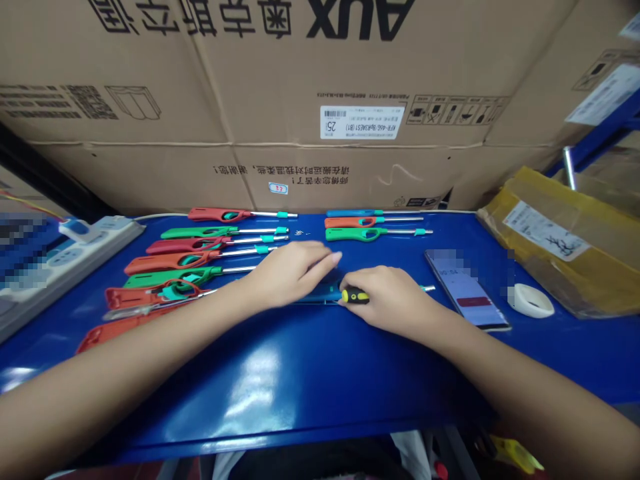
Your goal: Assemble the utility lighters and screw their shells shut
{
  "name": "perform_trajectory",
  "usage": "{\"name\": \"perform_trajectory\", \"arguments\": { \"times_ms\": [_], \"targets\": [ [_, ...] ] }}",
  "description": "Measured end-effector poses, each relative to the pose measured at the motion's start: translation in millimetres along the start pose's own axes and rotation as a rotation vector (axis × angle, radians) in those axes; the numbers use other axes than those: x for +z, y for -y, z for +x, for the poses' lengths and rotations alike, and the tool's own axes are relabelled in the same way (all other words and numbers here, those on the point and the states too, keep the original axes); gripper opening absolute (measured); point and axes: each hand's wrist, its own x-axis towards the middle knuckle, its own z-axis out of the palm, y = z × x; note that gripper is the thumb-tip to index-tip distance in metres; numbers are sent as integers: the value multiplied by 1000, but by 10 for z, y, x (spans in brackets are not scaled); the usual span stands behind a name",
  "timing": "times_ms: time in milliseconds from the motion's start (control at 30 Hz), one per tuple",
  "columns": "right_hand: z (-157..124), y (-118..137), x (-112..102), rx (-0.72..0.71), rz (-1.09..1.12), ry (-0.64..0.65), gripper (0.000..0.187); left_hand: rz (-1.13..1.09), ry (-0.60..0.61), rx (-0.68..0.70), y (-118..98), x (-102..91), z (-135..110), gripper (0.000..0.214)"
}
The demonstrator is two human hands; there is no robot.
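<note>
My right hand [395, 300] is closed around a yellow-and-black screwdriver [355, 295], its tip hidden. Under both hands lies a blue gas lighter [323, 292] with a long metal nozzle, whose end shows past my right knuckles. My left hand [295, 273] is curled over the lighter's left part, pressing it to the table; most of its fingertips are hidden. On the left, near my left forearm, an orange-red lighter [165, 293] lies opened up with its inside parts showing. An orange-red shell piece [100, 335] lies closer, partly behind the forearm.
Several red, orange and green lighters [190, 244] lie in a column at left; a blue, an orange and a green lighter [355, 233] lie at back right. A phone [467, 290], a white oval object [533, 300] and a taped package [565, 240] stand right. A power strip [75, 260] runs left.
</note>
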Motion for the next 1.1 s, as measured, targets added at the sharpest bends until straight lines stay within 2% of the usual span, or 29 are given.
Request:
{"name": "perform_trajectory", "arguments": {
  "times_ms": [100, 233, 333, 467, 567, 667, 767, 933, 1000, 1100],
  "targets": [
    [-15, 44, 12, -22, 44, 3, 9, 51, 129, 53, -70, -80, -409, 38],
    [-38, 70, 45, -77, 151, -67, 12, 79, 101, 3, -22, -52, -722, 34],
    [-27, 37, 86, -129, 237, -151, 11, -32, 55, -33, 53, 4, -762, 34],
    [30, -72, 131, -136, 252, -243, 19, -159, -8, -119, 127, 41, -732, 37],
    [66, -157, 116, -110, 191, -324, 15, -141, -23, -180, 133, 24, -736, 36],
    [67, -208, 46, -88, 150, -369, 15, -37, -76, -128, 103, -20, -759, 25],
    [37, -224, -33, -89, 59, -256, 18, 3, -79, -84, 56, -61, -775, 21],
    [-8, -262, -72, -156, 8, 11, 20, 26, 67, 68, -11, -74, -796, 30],
    [-8, -290, -65, -207, 39, 74, 17, 44, 102, 124, -16, -63, -810, 34],
    [8, -322, -56, -271, 49, 113, 15, 51, 120, 159, -10, -40, -824, 28]
  ]
}}
